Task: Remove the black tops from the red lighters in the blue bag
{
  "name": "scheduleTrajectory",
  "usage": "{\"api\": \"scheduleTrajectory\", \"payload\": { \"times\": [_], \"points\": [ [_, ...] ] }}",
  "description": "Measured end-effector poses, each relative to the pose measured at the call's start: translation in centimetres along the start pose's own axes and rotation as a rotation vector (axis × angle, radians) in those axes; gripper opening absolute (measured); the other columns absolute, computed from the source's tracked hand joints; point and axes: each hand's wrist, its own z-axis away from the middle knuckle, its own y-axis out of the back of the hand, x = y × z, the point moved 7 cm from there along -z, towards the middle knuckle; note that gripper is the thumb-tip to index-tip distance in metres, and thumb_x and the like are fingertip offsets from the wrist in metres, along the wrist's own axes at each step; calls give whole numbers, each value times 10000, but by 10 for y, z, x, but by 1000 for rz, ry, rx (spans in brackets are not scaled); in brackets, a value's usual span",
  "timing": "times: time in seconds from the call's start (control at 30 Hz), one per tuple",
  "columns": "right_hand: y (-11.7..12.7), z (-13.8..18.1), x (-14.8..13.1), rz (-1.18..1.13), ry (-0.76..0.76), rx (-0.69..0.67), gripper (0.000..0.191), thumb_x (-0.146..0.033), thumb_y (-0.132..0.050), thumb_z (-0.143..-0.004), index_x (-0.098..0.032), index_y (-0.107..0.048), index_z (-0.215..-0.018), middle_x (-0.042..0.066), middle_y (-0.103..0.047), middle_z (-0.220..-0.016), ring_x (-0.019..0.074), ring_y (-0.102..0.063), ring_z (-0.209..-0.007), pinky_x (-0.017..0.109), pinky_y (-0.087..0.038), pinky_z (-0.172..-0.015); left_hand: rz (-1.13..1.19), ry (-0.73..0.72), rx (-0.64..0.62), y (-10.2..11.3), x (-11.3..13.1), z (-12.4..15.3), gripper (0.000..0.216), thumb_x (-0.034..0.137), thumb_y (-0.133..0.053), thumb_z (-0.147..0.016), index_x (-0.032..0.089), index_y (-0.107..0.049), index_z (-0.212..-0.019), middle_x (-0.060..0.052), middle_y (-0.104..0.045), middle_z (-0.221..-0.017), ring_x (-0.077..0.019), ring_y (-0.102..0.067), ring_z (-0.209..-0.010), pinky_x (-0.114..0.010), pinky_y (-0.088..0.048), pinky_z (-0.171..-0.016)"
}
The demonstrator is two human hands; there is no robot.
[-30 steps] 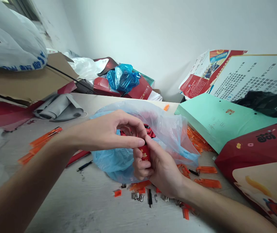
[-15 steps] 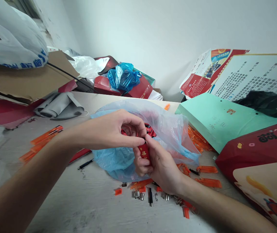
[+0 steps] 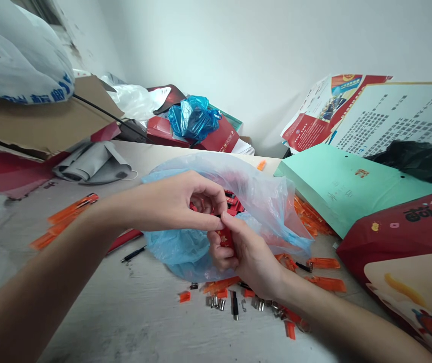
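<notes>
My right hand (image 3: pixel 251 249) is closed around a small red lighter (image 3: pixel 226 238) with gold print, held upright over a pale blue plastic bag (image 3: pixel 178 252). My left hand (image 3: pixel 189 201) pinches the lighter's top end between thumb and forefinger, close against my right thumb. My fingertips hide that top end. More red lighters (image 3: pixel 234 202) show inside the bag, behind my left fingers. Below my hands, silver metal caps (image 3: pixel 216 302), a black rod-like part (image 3: pixel 235 305) and orange plastic pieces (image 3: pixel 221 286) lie scattered on the table.
Orange lighter bodies (image 3: pixel 70 214) lie at left, beside a slim black part (image 3: pixel 133 254); more orange bodies (image 3: pixel 310 217) are heaped at right. A mint-green box (image 3: pixel 336 186) and a red printed bag (image 3: pixel 400 232) flank the right side. Cardboard (image 3: pixel 83 108) overhangs the left.
My right thumb has moved slightly up and left over the lighter's top, covering more of it. Both hands keep their hold; the camera view has shifted slightly.
</notes>
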Motion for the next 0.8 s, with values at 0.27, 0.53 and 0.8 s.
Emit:
{"api": "scheduleTrajectory", "payload": {
  "times": [0.27, 0.53, 0.8],
  "points": [
    [6, 0, -4, -18, 63, 90, 321, -454, -641, -917, -211, -477, -788, -46, -401, -729, 95, -204, -603, 280, -131, -552, -2, -16, -25, 0, 1, 1, 103, 353, -749, -917, 268, -767, -972, 17, -748, -893, -153, -668, -807, -222, -529, -698],
    [6, -3, -1, -79, 9, 67, 319, -459, -657, -858, -215, -474, -769, -76, -374, -662, 79, -146, -553, 270, -104, -522, 0, -9, 32, 10, -6, 5, 227, 408, -742, -939, 272, -761, -1119, -19, -782, -1056, -186, -710, -899, -238, -563, -760],
    [17, -7, 0, -130, -5, 105, 368, -499, -545, -891, -235, -408, -674, -115, -194, -565, 89, -86, -511, 279, -145, -513, 146, -119, 610, 46, 6, 16, 62, 193, -670, -909, 247, -697, -925, 7, -731, -946, -174, -658, -885, -284, -490, -736]
  ]
}}
